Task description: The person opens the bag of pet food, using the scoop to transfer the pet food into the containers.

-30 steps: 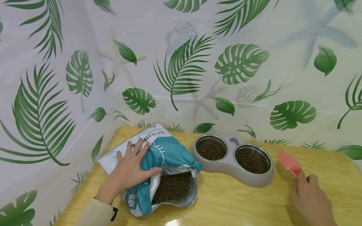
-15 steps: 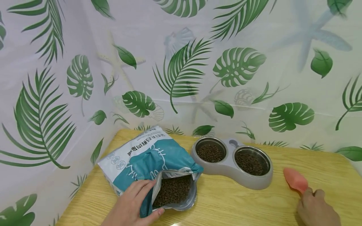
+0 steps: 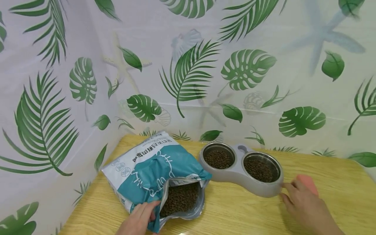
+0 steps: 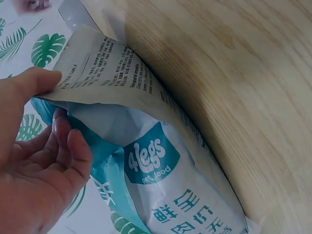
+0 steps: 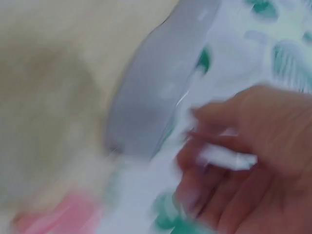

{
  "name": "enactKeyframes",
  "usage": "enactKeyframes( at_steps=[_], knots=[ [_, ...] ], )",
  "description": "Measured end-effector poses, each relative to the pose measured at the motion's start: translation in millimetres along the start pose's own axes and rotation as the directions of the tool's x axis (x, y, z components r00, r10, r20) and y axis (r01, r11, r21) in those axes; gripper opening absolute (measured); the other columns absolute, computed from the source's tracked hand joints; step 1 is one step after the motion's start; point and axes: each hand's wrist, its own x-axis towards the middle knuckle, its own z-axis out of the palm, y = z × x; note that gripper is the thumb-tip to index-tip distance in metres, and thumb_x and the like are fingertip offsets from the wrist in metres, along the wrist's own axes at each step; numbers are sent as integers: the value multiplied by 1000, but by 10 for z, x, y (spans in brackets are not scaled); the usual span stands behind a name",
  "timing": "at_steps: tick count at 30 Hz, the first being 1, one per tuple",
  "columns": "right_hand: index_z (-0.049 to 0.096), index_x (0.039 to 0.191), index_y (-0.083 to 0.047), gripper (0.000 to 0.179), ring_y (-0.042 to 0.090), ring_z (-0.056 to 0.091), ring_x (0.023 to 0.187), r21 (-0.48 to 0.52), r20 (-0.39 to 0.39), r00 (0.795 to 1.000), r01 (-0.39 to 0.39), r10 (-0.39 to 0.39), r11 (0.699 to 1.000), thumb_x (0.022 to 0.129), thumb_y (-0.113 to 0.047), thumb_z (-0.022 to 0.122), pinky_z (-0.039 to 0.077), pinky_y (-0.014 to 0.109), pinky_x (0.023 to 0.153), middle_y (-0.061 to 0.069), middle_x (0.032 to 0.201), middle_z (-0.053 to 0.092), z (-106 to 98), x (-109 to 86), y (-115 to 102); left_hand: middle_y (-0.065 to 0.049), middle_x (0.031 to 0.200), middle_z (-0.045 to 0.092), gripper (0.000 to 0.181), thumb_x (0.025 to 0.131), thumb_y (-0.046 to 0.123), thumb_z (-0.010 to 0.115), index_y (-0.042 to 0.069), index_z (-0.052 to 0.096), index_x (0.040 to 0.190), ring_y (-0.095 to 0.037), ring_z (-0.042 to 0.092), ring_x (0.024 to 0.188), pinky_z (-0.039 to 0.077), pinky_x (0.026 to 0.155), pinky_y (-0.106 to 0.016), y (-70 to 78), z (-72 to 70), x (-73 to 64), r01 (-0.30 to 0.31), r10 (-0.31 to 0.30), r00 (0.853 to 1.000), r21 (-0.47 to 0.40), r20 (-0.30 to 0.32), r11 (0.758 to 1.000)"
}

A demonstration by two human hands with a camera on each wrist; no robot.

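Observation:
My left hand [image 3: 137, 218] pinches the open mouth's edge of a teal and white pet food bag [image 3: 182, 161]. In the left wrist view the thumb lies on one side of the bag's edge and the curled fingers on the other. The bag lies on its side with brown kibble [image 3: 180, 199] showing inside. My right hand [image 3: 306, 204] holds nothing, its fingers loosely bent beside the grey double bowl [image 3: 254, 188]; whether they touch it I cannot tell. A pink scoop [image 3: 308, 183] lies on the table, partly hidden behind that hand.
Both steel bowls of the double feeder contain kibble [image 3: 259, 170]. Everything stands on a wood-grain table [image 3: 229, 212]. A leaf-print sheet [image 3: 194, 124] hangs behind the table and along its left side.
My left hand has gone from lying on top of the bag to pinching its mouth's edge. The right hand has let go of the scoop and moved left toward the double bowl.

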Motion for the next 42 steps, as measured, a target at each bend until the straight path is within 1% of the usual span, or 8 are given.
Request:
enactKeyframes(
  at_steps=[4,11,18,25,30,34,38,42],
  knots=[
    [73,109,-15,37,5,51,71,-44,-269,866,425,-421,904,76,-8,88,42,21,52,-3,92,57,82,378,-641,11,85,55,41,78,26,85,9,65,109,-1,46,74,44,63,-19,-47,16,30,-127,132,991,189,-12,974],
    [66,113,-12,43,14,54,85,-201,-227,627,719,-745,666,77,-11,90,52,28,70,1,101,60,297,916,-1277,5,76,56,21,85,25,77,11,62,90,-6,50,65,41,55,-16,1,86,71,-228,271,961,395,-57,890],
    [58,98,-13,31,14,47,79,-358,-179,521,756,-835,548,112,-14,31,42,27,67,-2,89,57,463,1059,-1335,6,73,51,25,77,14,86,11,61,81,-3,48,65,38,54,-12,16,46,71,-255,247,967,269,66,929],
    [61,91,-10,16,13,52,80,-242,-287,452,819,-844,521,84,1,71,48,26,71,-1,89,61,390,1192,-1402,8,82,60,21,75,10,84,13,68,88,-1,54,73,43,64,-8,-50,-169,165,-380,406,906,186,-125,906],
    [66,87,-8,21,14,57,79,10,-435,498,836,-750,549,79,5,80,51,28,68,1,84,64,-208,1537,-1646,2,87,68,20,99,21,62,7,71,89,-8,61,75,51,69,-11,-158,-895,369,-395,433,804,178,-408,901],
    [66,82,-8,15,13,52,69,247,-388,674,733,-629,633,87,-2,79,45,28,62,2,76,62,-802,1897,-1907,-9,81,71,20,98,14,68,-1,74,87,-1,57,74,46,69,-10,-418,-1471,659,-261,301,736,156,-607,953],
    [65,86,-8,14,16,48,70,463,-194,868,493,-458,737,95,-14,73,39,29,66,3,76,58,-1009,2184,-2152,7,81,70,13,85,0,81,-4,74,95,9,52,74,40,69,-6,-736,-1680,874,-24,-11,748,-43,-664,999],
    [68,94,-5,12,19,49,75,600,-110,939,325,-327,731,98,-16,70,40,29,69,5,83,61,-946,2307,-2284,15,85,64,24,93,22,78,1,75,104,11,54,73,42,66,-5,-890,-1755,937,232,-291,766,-176,-573,957]
  ],
)
